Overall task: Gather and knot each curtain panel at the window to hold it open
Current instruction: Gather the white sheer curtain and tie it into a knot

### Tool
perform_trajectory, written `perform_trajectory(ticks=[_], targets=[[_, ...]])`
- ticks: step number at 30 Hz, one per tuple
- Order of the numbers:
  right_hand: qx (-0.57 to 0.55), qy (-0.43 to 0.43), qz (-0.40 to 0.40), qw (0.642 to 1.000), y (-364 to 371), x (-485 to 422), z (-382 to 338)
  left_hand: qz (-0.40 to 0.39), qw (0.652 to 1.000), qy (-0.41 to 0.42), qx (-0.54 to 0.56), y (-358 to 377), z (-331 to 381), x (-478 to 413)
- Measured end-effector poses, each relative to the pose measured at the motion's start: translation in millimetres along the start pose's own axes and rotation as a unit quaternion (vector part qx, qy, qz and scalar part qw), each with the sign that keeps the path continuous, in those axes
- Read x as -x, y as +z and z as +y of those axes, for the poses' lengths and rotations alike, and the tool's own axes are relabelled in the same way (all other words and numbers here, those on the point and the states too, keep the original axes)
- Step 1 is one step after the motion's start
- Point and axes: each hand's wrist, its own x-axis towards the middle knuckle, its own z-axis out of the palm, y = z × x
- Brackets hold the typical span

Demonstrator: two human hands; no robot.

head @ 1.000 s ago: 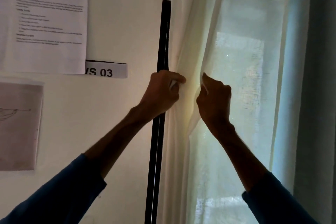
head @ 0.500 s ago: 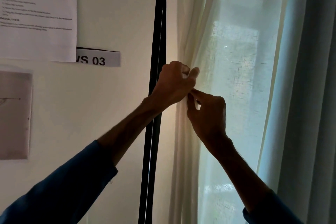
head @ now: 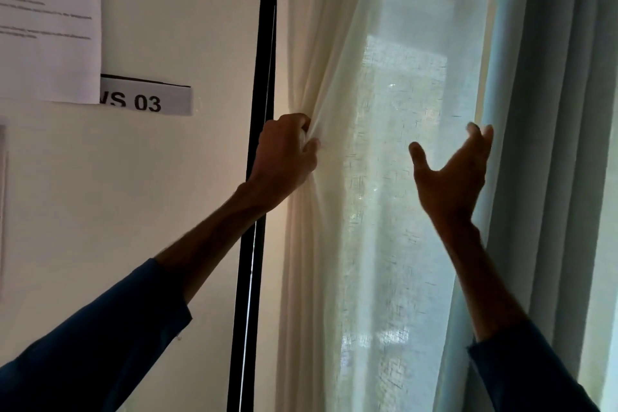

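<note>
A sheer cream curtain panel (head: pixel 384 244) hangs over the bright window, lit from behind. My left hand (head: pixel 286 160) grips a bunch of gathered folds at the panel's left edge, beside the black window frame (head: pixel 254 244). My right hand (head: pixel 454 174) is spread open in front of the panel's right edge, thumb out to the left, fingertips up by the edge of a grey-blue curtain (head: pixel 551 177) that hangs to the right. It holds nothing.
A white wall on the left carries a printed sheet (head: pixel 46 20) and a label reading "VS 03" (head: pixel 147 99). The edge of another paper (head: pixel 2 204) shows at the far left. Both forearms wear dark blue sleeves.
My right hand has let go of the folds near my left hand and swung right, opening at the sheer panel's far edge. My left hand keeps its grip on the gathered folds.
</note>
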Motion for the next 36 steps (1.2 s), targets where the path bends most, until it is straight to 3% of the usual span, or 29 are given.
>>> perform_trajectory(ticks=[4,7,11,21,27,31,36], targets=[[-0.033,0.087,-0.136,0.986,5,-11,1,0.001,1.0,0.02,-0.001,0,-3,1],[-0.046,0.074,-0.18,0.98,14,-4,-18,0.005,0.999,0.031,-0.009,0,-4,0],[-0.02,-0.035,-0.159,0.986,42,12,-52,0.007,0.999,0.046,-0.027,2,-9,1],[-0.025,-0.24,-0.219,0.945,76,49,-147,0.022,0.995,0.092,-0.038,-27,-36,-2],[-0.087,-0.199,-0.221,0.951,76,72,-131,0.005,0.993,0.108,-0.049,-39,-49,-3],[-0.081,-0.191,-0.19,0.96,70,91,-110,0.0,0.994,0.108,0.016,-31,-24,10],[-0.095,-0.201,-0.154,0.963,58,99,-81,0.014,0.992,0.016,0.126,-9,4,26]])
